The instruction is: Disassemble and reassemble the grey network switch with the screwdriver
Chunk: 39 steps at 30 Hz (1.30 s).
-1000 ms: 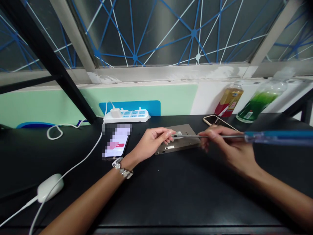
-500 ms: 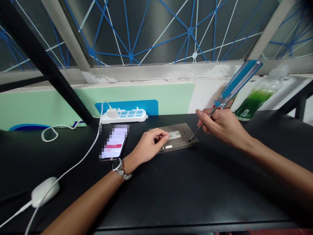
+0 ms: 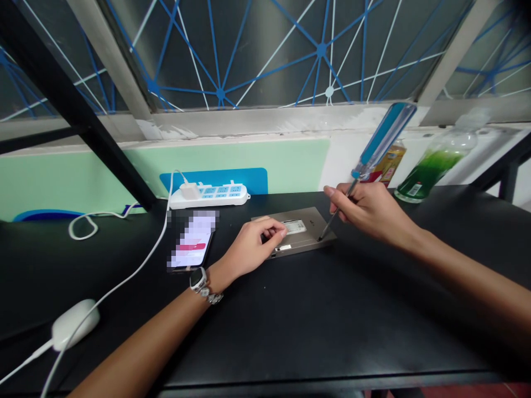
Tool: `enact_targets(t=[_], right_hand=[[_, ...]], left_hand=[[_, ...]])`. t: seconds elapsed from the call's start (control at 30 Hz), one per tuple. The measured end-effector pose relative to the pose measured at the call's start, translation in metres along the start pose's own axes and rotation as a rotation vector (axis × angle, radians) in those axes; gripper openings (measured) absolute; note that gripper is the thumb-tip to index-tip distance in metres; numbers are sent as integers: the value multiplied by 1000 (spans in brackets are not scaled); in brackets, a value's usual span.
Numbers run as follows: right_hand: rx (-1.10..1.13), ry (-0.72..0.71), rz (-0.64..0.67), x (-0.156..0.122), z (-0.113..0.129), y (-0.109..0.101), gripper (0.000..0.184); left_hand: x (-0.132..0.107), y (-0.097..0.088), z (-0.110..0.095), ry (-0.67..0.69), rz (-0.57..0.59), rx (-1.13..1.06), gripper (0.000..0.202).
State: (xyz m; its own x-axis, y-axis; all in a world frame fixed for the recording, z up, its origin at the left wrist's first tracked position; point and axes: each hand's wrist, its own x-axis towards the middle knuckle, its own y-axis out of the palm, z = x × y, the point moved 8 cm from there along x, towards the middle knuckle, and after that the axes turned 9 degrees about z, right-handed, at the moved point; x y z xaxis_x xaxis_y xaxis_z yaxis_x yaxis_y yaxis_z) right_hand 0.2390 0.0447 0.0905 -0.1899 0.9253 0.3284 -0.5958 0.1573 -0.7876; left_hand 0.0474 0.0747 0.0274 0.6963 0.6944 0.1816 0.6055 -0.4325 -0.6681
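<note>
A flat grey metal casing (image 3: 302,238) with a white label lies on the black table. My left hand (image 3: 257,247) rests on its near left part, fingers curled over the top and holding it down. My right hand (image 3: 373,213) grips a blue-handled screwdriver (image 3: 380,142) by the shaft near the handle. The handle tilts up and away, and the steel tip touches the casing's right corner. The casing's left end is hidden under my left fingers.
A white power strip (image 3: 209,197) with a plugged-in charger stands at the back. A phone (image 3: 191,241) with a blurred screen lies left of the casing. An amber bottle (image 3: 389,163) and a green-filled bottle (image 3: 431,172) stand at the back right. A white cable (image 3: 124,273) leads to a white adapter (image 3: 75,325).
The screwdriver has swung from lying nearly level across the casing to tilted upright, tip down on the right corner. My right hand has moved back and stayed there; my left hand settled onto the casing.
</note>
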Motion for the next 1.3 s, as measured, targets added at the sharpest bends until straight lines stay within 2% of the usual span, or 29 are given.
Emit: enact_targets(t=[0.23, 0.43, 0.6, 0.7, 0.9, 1.1, 1.3], right_hand=[[48, 16, -54, 0, -5, 0, 50], [80, 21, -93, 1, -11, 1, 51], [44, -4, -89, 5, -8, 2, 51], [18, -38, -46, 8, -4, 3, 50], [38, -54, 28, 6, 0, 1, 45], [184, -28, 86, -1, -5, -2, 36], [223, -130, 133, -6, 3, -7, 27]], left_hand=[[2, 2, -6, 55, 9, 29, 15], [22, 21, -20, 131, 90, 129, 12], [49, 42, -26, 147, 171, 0, 14], [58, 48, -25, 121, 179, -103, 14], [56, 49, -19, 67, 120, -155, 16], [54, 48, -19, 68, 100, -159, 19], [53, 47, -21, 70, 99, -149, 21]])
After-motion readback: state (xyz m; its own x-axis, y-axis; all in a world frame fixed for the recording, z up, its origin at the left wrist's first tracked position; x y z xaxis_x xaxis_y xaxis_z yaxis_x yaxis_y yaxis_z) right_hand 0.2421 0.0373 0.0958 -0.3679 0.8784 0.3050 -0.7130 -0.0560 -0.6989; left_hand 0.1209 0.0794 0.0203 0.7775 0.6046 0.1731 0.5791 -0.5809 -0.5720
